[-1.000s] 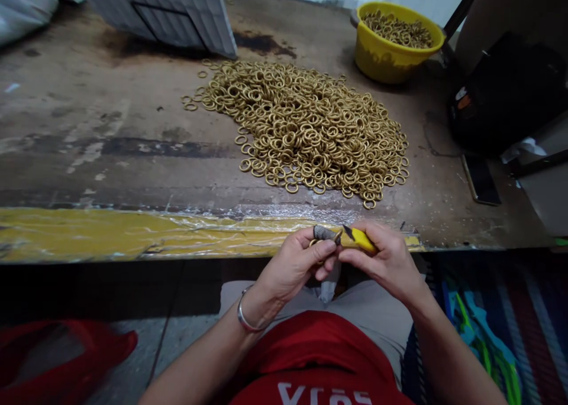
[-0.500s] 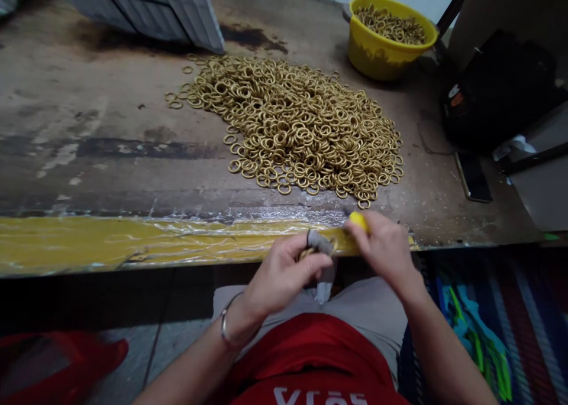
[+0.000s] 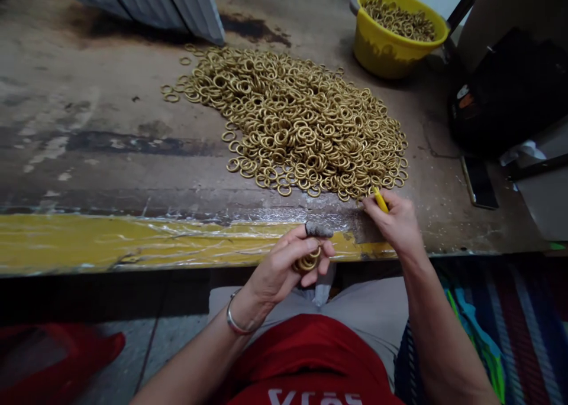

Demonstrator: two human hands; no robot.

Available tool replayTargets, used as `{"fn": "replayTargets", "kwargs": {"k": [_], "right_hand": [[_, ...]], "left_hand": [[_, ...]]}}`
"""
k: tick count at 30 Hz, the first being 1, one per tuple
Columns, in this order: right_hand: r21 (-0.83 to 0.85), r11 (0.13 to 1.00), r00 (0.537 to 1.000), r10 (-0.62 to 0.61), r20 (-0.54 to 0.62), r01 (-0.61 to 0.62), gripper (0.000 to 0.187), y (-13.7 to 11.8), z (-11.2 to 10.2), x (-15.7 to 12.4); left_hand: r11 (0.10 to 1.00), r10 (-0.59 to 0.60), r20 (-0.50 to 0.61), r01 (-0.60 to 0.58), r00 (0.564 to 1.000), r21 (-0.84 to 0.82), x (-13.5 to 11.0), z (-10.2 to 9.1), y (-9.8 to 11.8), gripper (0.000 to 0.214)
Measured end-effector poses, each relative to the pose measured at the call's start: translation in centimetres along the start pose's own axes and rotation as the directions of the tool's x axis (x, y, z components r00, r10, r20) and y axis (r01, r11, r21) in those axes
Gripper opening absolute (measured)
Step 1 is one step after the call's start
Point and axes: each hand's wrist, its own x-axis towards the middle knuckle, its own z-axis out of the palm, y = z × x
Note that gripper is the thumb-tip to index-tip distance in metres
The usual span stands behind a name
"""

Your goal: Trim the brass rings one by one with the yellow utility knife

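Note:
My left hand (image 3: 280,268) is curled around several gold rings (image 3: 307,261) at the table's front edge, with a grey wrap (image 3: 318,230) on one finger. My right hand (image 3: 398,220) grips a small yellow-handled tool (image 3: 380,200) at the near right edge of a wide pile of gold rings (image 3: 293,118). Its working end is too small and dark to make out. Whether the right fingertips also pinch a ring, I cannot tell. The pile lies loose on the brown table (image 3: 110,174).
A yellow basin (image 3: 384,53) with more rings stands at the back right. A phone (image 3: 480,183) and a black bag (image 3: 501,97) lie on the right. At the back left is a grey-white panel (image 3: 177,6). Yellow tape (image 3: 133,242) covers the front edge.
My right hand has moved up and right with the yellow tool, from near the left hand to the pile's edge. My left fingers have turned, showing the held rings more clearly.

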Motion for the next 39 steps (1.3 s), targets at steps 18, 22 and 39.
{"fn": "replayTargets", "kwargs": {"k": [18,22,39], "right_hand": [[0.500,0.823,0.950,0.144,0.277,-0.270,0.031,-5.0,3.0,-5.1],[0.334,0.941,0.957,-0.046,0.286,-0.054,0.027,-4.8,1.8,-6.0],[-0.384,0.901,0.972,-0.233,-0.031,0.203,0.050,-0.4,0.1,-6.3]], "left_hand": [[0.579,0.549,-0.148,-0.247,0.822,0.777,-1.5,0.9,-1.2,0.014],[0.829,0.284,-0.228,-0.119,0.931,0.547,-1.5,0.9,-0.5,0.019],[0.910,0.054,-0.083,-0.015,0.995,0.414,-2.4,0.8,0.4,0.018]]}}
